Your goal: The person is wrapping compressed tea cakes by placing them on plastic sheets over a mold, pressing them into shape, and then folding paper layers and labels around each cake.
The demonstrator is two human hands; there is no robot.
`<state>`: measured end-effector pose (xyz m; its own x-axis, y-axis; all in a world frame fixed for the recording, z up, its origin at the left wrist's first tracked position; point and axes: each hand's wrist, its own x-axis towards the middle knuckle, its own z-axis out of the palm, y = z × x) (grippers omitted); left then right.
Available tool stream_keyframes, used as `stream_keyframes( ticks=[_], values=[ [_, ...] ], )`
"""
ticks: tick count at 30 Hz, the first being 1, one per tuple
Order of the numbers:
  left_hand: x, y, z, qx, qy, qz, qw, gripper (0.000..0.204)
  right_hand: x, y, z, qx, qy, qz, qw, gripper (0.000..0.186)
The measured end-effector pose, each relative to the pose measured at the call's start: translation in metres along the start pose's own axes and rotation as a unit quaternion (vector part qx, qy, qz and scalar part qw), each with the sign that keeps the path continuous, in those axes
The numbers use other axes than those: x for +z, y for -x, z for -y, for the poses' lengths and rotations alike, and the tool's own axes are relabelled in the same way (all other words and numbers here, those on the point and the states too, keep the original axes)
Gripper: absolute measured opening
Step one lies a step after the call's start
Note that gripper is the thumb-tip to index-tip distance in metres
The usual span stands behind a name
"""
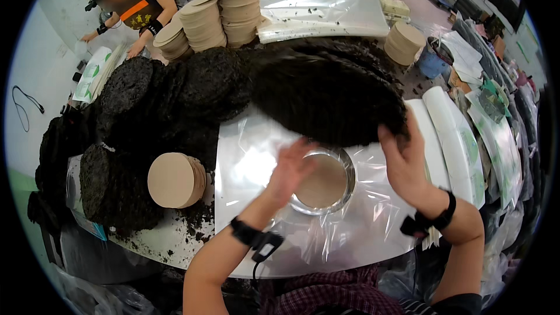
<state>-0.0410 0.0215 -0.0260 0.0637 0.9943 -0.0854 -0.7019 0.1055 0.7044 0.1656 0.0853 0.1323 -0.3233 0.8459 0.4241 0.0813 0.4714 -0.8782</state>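
My right hand point(405, 160) grips the right edge of a large round of dried seaweed point(332, 99), dark and tilted, its outline smeared by motion. Below it, a shallow round metal ring or dish point(350, 184) lies on clear plastic sheeting point(373, 221), with a tan paper disc point(326, 182) showing inside. My left hand point(290, 169) is over the ring's left rim, slightly blurred, fingers apart and holding nothing. Left of the plastic stands a short stack of tan round discs point(170, 181).
More dark seaweed rounds point(125, 90) are heaped along the left and back. Taller disc stacks point(201, 23) and a plastic bag pile point(326, 11) stand behind. Rolled plastic bags point(452, 140) line the right. A co-worker point(146, 6) reaches in at the far left.
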Motion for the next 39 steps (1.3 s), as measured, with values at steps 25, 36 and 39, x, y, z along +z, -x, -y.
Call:
stream_keyframes(
  ticks=[25, 36, 39],
  values=[
    [0.021, -0.010, 0.015, 0.138, -0.872, 0.112, 0.456, 0.098, 0.040, 0.039, -0.112, -0.166, 0.306, 0.316, 0.883, 0.033],
    [0.015, -0.040, 0.021, -0.102, -0.864, 0.194, 0.453, 0.097, 0.075, 0.021, -0.126, -0.050, 0.447, 0.514, 0.731, 0.099],
    [0.012, -0.051, 0.017, -0.128, -0.855, 0.208, 0.457, 0.098, 0.078, 0.009, -0.138, 0.019, 0.416, 0.562, 0.715, 0.112]
  ],
)
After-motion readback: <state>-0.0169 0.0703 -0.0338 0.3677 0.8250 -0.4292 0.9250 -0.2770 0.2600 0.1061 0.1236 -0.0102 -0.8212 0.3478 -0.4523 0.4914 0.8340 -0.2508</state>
